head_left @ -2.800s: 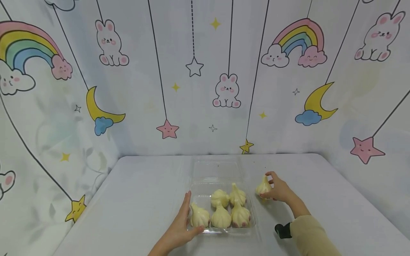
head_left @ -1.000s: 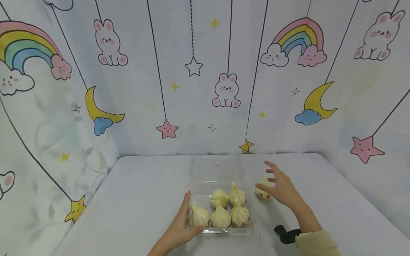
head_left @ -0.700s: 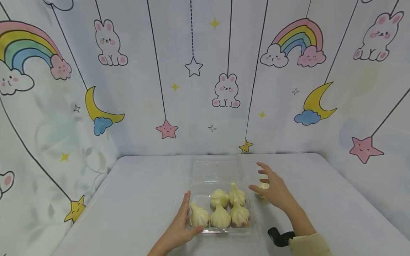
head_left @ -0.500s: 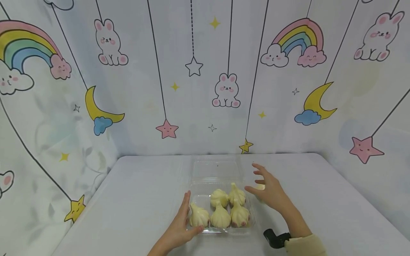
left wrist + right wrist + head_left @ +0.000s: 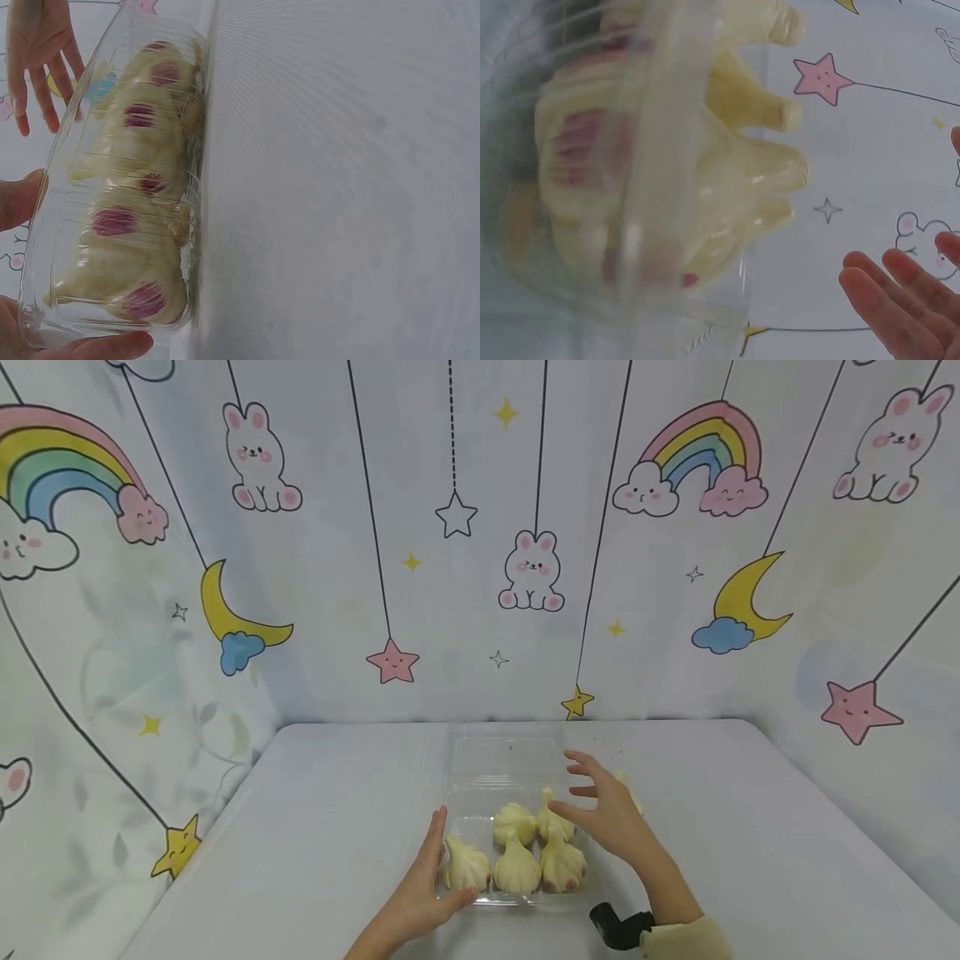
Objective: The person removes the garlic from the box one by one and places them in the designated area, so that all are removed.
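Note:
A clear plastic box [image 5: 525, 900] holds several pale garlic bulbs [image 5: 517, 864], some with purple-pink patches. My left hand [image 5: 416, 889] grips its near left corner, fingers along the left wall and thumb at the front edge. In the left wrist view, the bulbs show through the box wall [image 5: 60, 247]. My right hand [image 5: 611, 814] hovers over the box's right side, fingers spread and holding nothing, its thumb overlapping the far right bulb [image 5: 551, 825]. Another garlic bulb [image 5: 628, 785] stands on the table right of the box, mostly hidden behind that hand.
The box's clear lid [image 5: 506, 760] lies folded back toward the rear. White cloth covers the table [image 5: 337, 810]. A printed curtain [image 5: 450, 610] rises behind it and along both sides. A black wrist-worn device [image 5: 621, 927] sticks out by my right sleeve [image 5: 686, 939].
My right hand held the bulb right of the box, then let go of it on the table, and has moved left over the box. My left hand has stayed at the box corner.

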The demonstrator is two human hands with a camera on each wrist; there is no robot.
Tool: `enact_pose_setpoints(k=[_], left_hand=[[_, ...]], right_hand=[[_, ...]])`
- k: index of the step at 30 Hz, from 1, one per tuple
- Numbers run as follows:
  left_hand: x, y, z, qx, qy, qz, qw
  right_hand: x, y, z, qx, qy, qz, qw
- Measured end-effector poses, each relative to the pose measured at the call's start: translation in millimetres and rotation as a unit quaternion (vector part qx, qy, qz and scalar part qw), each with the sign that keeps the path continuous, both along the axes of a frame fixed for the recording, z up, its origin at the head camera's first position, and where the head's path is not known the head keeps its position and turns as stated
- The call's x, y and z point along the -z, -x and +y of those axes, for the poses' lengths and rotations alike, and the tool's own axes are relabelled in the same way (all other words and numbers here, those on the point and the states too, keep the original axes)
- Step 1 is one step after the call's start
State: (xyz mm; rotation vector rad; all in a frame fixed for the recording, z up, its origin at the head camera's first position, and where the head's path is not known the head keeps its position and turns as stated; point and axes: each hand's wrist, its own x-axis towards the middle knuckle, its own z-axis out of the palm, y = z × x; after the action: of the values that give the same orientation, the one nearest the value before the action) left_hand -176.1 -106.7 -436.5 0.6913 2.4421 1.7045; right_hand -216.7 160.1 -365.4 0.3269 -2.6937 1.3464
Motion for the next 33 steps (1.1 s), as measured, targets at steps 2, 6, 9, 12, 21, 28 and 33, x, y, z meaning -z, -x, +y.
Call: enact_pose_setpoints(k=[2,6,9,12,21,28,33], left_hand=[[-0.2,0.3,0.2,0.0,0.0,0.0,1.0],[0.1,0.4,0.0,-0.001,0.0,0.002,1.0],[0.7,0.7,-0.2,-0.002,0.001,0.006,1.0],[1.0,0.8,-0.4,-0.001,0.0,0.006,1.0],[0.4,-0.6,-0.2,0.001,-0.006,0.0,1.0],[1.4,-0.1,-0.3,0.001,-0.008,0.0,1.0],[1.3,0.4,-0.4,0.0,-0.006,-0.001,1.0]], right_hand=[[1.5,0.0,-5,-0.004,0.01,-0.001,0.9999],[4.6,0.1,-15,-0.019,0.027,0.007,0.9994],[8.4,1.0,-21,-0.02,0.029,0.007,0.9993],[13.1,2.1,-27,-0.013,0.025,0.0,0.9996],[19.6,4.9,-39,-0.019,0.021,0.009,0.9996],[17.5,8.7,-45,-0.029,0.009,0.018,0.9994],[18.5,15.3,-50,-0.039,-0.016,0.009,0.9991]])
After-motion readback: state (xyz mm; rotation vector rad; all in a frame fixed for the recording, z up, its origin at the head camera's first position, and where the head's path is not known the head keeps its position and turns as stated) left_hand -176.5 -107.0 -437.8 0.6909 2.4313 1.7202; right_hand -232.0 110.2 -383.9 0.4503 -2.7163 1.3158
